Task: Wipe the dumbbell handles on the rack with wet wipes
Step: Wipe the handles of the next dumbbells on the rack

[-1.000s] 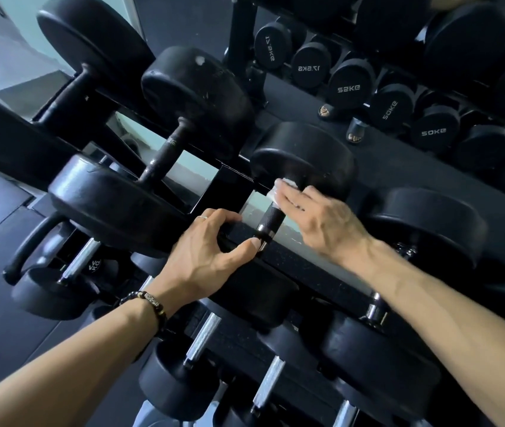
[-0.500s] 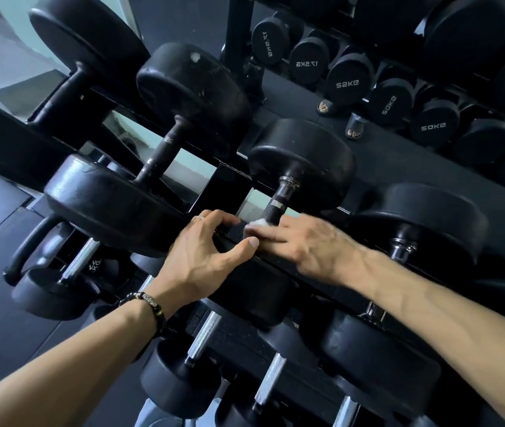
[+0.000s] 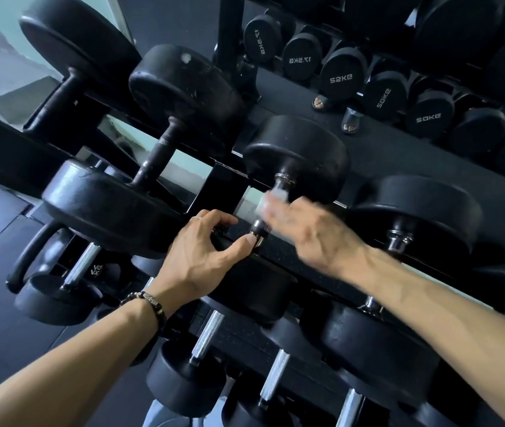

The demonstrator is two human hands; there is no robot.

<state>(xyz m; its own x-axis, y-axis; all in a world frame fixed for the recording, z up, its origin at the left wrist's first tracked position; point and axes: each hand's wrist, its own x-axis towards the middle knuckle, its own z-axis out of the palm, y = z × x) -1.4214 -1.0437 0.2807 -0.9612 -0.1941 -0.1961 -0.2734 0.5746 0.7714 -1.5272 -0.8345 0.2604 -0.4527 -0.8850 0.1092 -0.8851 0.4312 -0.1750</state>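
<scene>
**Dumbbell rack, top tier, mid-wipe**

Far left, at nine o'clock: large black dumbbell (image 3: pixel 109 208) with dark handle, lying on the rack (image 3: pixel 294 269).

Centre-left: left hand (image 3: pixel 205 257), beaded bracelet (image 3: pixel 149 303) at the wrist, draped over the near head of the middle dumbbell (image 3: pixel 294 155); fingers curled loosely on the head, thumb tip touching the lower end of the handle (image 3: pixel 262 232); not clenched.

Centre-right, at three o'clock from the left hand: right hand (image 3: pixel 313 232), blurred, wrapped round the upper handle with a white wet wipe (image 3: pixel 272 200) pressed under the fingers, just below the far head.

Right: next dumbbell (image 3: pixel 420 211), chrome collar showing.

At twelve to one o'clock: smaller dumbbells (image 3: pixel 340 75), kilogram markings on their ends.
</scene>
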